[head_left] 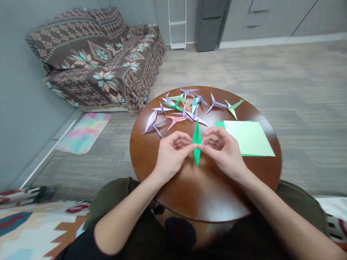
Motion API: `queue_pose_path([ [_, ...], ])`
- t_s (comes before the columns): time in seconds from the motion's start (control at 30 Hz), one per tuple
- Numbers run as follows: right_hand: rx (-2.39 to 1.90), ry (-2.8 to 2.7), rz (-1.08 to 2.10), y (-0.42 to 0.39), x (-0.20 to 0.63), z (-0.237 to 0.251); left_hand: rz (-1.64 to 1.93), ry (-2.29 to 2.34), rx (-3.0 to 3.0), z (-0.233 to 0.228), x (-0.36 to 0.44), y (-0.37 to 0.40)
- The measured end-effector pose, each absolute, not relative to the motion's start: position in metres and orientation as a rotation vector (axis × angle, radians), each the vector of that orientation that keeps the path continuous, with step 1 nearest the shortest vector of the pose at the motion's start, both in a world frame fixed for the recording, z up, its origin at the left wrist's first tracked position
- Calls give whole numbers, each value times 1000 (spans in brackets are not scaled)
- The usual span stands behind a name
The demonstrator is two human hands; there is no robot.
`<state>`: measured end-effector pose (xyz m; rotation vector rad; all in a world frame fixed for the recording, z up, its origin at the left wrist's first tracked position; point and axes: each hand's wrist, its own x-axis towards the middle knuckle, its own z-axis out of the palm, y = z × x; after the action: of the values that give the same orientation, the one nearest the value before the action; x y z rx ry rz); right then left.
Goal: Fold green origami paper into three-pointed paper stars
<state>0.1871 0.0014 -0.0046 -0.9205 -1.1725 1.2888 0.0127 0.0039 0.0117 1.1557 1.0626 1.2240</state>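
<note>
My left hand [173,151] and my right hand [223,150] pinch a narrow, pointed green folded paper [197,144] between their fingertips, holding it upright just above the round brown table [200,195]. Its tips point away from me and toward me. Beyond it lie several finished folded paper shapes [184,108] in purple, pink, green and blue. A stack of light green square sheets [248,139] lies flat to the right of my right hand.
A sofa with a patterned brown throw [103,57] stands at the back left by the grey wall. A pastel mat [84,131] lies on the floor. A patterned rug [35,224] is at lower left. Grey cabinets [260,18] line the far wall.
</note>
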Motion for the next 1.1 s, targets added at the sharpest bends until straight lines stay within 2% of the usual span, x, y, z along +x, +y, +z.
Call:
queue_pose_path([
  [0.17, -926, -1271, 1182, -2, 187, -4, 1194, 1067, 1192, 13, 11, 4],
  [0.37, -916, -1695, 524, 0, 194, -3, 1115, 1015, 1372, 11, 0, 12],
  [0.5, -822, -1789, 334, 0, 199, 1, 1054, 855, 1303, 12, 2, 7],
  [0.87, -786, -1718, 438, 0, 197, 0, 1198, 922, 1182, 16, 10, 3],
  [1.1, -887, -1563, 665, -2, 190, -5, 1171, 1009, 1160, 14, 13, -2],
])
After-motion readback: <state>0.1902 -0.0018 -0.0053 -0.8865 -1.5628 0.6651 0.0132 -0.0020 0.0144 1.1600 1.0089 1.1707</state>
